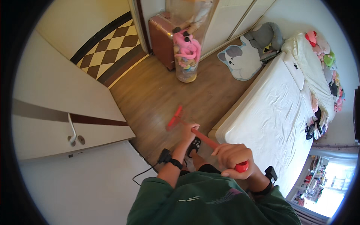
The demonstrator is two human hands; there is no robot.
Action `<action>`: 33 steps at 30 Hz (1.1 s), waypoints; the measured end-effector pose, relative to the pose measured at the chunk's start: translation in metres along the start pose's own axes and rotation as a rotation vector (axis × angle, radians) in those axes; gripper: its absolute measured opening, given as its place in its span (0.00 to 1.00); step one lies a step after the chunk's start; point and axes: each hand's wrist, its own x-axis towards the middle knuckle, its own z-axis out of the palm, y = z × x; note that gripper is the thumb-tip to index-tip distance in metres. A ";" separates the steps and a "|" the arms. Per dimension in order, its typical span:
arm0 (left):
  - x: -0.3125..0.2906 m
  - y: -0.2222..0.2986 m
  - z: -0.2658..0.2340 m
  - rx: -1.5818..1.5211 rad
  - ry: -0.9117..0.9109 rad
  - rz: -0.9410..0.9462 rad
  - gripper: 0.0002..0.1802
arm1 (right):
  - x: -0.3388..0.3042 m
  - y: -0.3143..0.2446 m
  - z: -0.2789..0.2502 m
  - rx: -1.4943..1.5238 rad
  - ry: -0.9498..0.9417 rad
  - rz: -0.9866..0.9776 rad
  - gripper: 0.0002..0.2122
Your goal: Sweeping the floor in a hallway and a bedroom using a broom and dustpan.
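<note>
A red long-handled broom (206, 138) slants from in front of my body down to the wood floor. Near the top end of its handle, my right hand (233, 157) is wrapped round it, with the red rounded end showing past the fingers. Lower down the handle, my left hand (190, 132) is closed round it too. Beyond that hand, the narrow red broom head (174, 118) is at the floor, blurred, so its bristles cannot be made out.
A white bed (262, 120) stands to the right. On the left is an open white door (67, 101) with a handle. Ahead stand a clear cylinder of plush toys (186, 52) and a reddish suitcase (162, 41). An animal-shaped mat (240, 60) lies near a grey plush (266, 37).
</note>
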 end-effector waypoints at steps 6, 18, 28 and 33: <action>0.034 0.094 0.058 0.029 -0.145 0.121 0.08 | -0.016 -0.070 -0.098 0.121 0.204 -0.230 0.22; 0.125 0.034 0.209 -0.195 -0.553 0.178 0.10 | -0.010 0.004 -0.189 -0.158 0.106 -0.091 0.17; 0.184 0.117 0.147 0.238 -0.406 0.121 0.07 | -0.022 -0.050 -0.268 0.034 0.406 -0.197 0.17; 0.216 0.141 0.178 0.174 -0.579 0.395 0.06 | -0.015 -0.070 -0.291 0.076 0.552 -0.281 0.15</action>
